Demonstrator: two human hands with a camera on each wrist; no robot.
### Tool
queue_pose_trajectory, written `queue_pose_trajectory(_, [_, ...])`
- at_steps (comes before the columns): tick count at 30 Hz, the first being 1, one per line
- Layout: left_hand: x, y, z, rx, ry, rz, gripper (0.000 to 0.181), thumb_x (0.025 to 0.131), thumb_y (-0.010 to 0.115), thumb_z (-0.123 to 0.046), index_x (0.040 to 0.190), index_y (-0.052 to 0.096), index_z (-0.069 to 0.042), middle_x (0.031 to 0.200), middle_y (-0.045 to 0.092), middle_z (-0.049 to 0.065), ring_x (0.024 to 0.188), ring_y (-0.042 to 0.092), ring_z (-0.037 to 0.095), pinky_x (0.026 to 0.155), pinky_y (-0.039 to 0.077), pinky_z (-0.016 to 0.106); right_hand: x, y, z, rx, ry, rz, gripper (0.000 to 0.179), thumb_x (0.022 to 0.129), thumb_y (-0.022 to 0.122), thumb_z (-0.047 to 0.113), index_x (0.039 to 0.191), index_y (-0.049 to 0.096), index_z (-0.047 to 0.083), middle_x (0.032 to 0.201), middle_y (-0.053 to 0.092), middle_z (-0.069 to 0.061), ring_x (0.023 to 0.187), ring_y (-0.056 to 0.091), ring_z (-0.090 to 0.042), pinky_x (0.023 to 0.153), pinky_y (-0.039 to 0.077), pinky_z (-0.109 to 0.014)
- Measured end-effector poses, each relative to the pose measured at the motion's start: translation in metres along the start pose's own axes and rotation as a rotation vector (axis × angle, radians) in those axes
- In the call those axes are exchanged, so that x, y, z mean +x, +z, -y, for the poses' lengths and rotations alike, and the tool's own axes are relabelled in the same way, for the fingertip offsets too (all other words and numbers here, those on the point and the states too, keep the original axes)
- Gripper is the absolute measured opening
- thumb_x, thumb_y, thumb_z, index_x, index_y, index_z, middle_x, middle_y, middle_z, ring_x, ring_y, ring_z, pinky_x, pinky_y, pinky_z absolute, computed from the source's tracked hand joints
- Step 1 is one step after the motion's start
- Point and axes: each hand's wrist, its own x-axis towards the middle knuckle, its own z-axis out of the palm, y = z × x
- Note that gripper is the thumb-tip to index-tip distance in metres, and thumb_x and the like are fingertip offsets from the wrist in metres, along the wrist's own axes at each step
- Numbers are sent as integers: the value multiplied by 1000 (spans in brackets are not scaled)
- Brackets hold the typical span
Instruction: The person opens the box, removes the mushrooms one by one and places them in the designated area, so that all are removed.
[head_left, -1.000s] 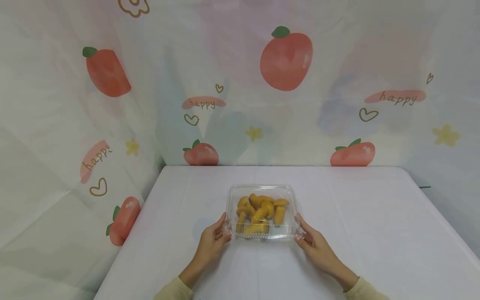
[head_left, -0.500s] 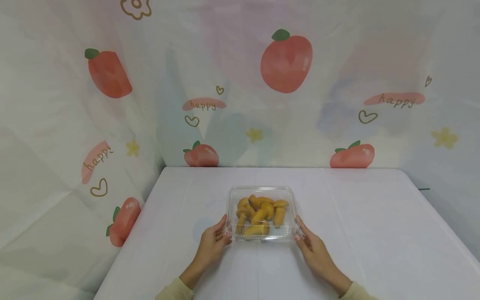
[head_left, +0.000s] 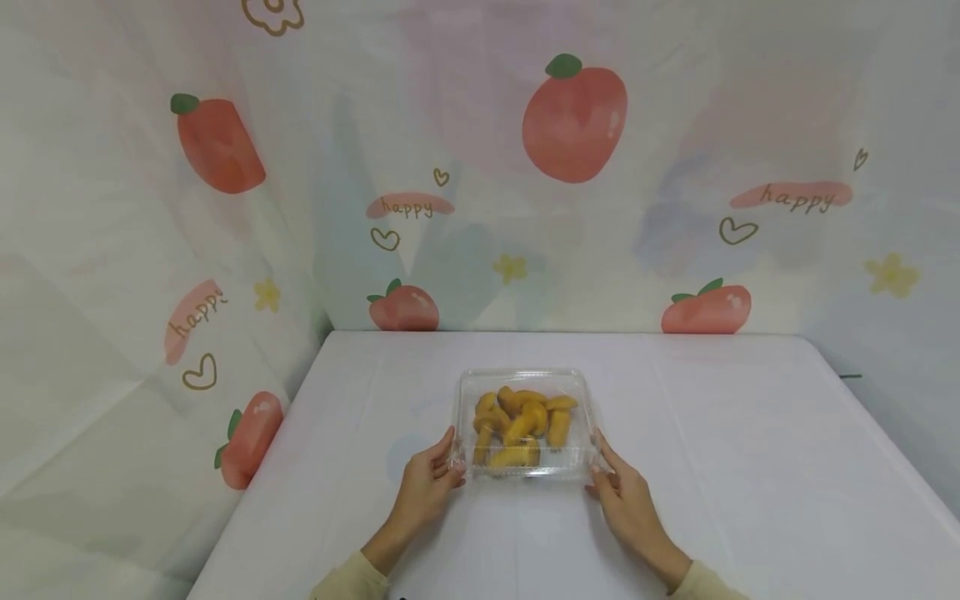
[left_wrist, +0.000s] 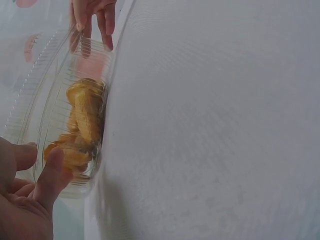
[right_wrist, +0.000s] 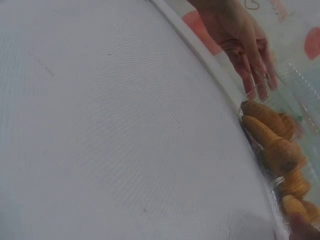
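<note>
A clear plastic clamshell box [head_left: 573, 462], lid down, sits in the middle of the white-covered table. Inside lie several yellow-brown mushrooms [head_left: 527, 423]. My left hand [head_left: 422, 492] holds the box's left side near the front corner; the left wrist view shows its thumb [left_wrist: 50, 177] against the front wall and a finger near the lid edge. At the right front corner my right hand [head_left: 628, 504] grips the box, thumb in front, other fingers along the side and partly hidden. Only its thumb tip [right_wrist: 301, 229] shows at the bottom of the right wrist view.
White cloth [head_left: 750, 467] covers the table on both sides of the box. A printed fabric backdrop [head_left: 480, 150] with fruit, hearts and "happy" lettering rises behind the table, and more of it hangs along the left side.
The right forearm has swung slightly inward to the left, and the right fingertips have shifted at the box's corner. Box, mushrooms and left hand stay in nearly the same place.
</note>
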Motion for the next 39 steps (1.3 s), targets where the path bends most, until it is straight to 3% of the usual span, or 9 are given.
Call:
queue_pose_trajectory(9, [0, 1, -3, 3, 2, 4, 63, 96, 62, 4, 152, 33, 10, 146, 45, 36, 120, 63, 46, 76, 62, 24, 4, 3, 0, 59, -39, -79, 48, 99, 47, -6, 147, 44, -9, 145, 51, -29, 92, 75, -35, 73, 62, -25])
queue_pose_trajectory(17, [2, -3, -5, 32, -12, 10, 66, 94, 66, -1, 152, 36, 6, 148, 46, 34, 114, 69, 40, 78, 62, 24, 3, -9, -5, 89, -85, 16, 52, 102, 53, 1, 151, 38, -7, 148, 46, -35, 111, 66, -47, 77, 62, -23])
queue_pose_trajectory(22, [1, -9, -6, 104, 23, 1, 66, 95, 70, -10, 152, 40, 3, 149, 48, 29, 115, 69, 39, 82, 61, 26, 2, -17, -6, 25, -89, 26, 54, 101, 58, 8, 152, 41, -3, 149, 45, -34, 117, 63, -50, 80, 62, -29])
queue_pose_trajectory(27, [0, -13, -9, 162, 47, 6, 65, 96, 70, -16, 152, 41, 2, 152, 48, 24, 120, 66, 41, 86, 61, 29, 1, -22, -3, -53, -135, -23, 52, 99, 63, 10, 148, 48, 2, 146, 52, -28, 120, 61, -49, 80, 63, -38])
queue_pose_trajectory(30, [0, -15, -10, 182, 48, -2, 64, 96, 70, -19, 151, 43, -1, 154, 47, 20, 122, 65, 40, 86, 61, 29, 0, -24, 0, -94, -192, -54, 50, 98, 65, 8, 145, 51, 3, 146, 53, -25, 125, 59, -36, 82, 62, -40])
queue_pose_trajectory(32, [-1, -15, -11, 185, 55, -10, 64, 95, 71, -21, 150, 45, -2, 155, 47, 18, 124, 63, 41, 87, 61, 31, 0, -26, 1, -113, -229, -74, 49, 97, 66, 8, 143, 53, 3, 145, 55, -23, 133, 54, -16, 86, 62, -38])
queue_pose_trajectory(36, [-2, -17, -16, 199, 88, -27, 61, 95, 71, -25, 148, 50, -4, 154, 49, 17, 126, 61, 44, 87, 61, 34, 1, -29, 5, -116, -280, -110, 48, 95, 68, 6, 141, 56, 0, 143, 58, -22, 133, 35, 21, 92, 55, -17])
queue_pose_trajectory(39, [-2, -18, -21, 206, 114, -41, 58, 95, 72, -23, 146, 53, -3, 151, 51, 19, 126, 61, 44, 85, 61, 32, 2, -31, 7, -104, -295, -120, 48, 94, 68, 5, 140, 56, 1, 142, 59, -22, 131, 32, 25, 94, 46, -4])
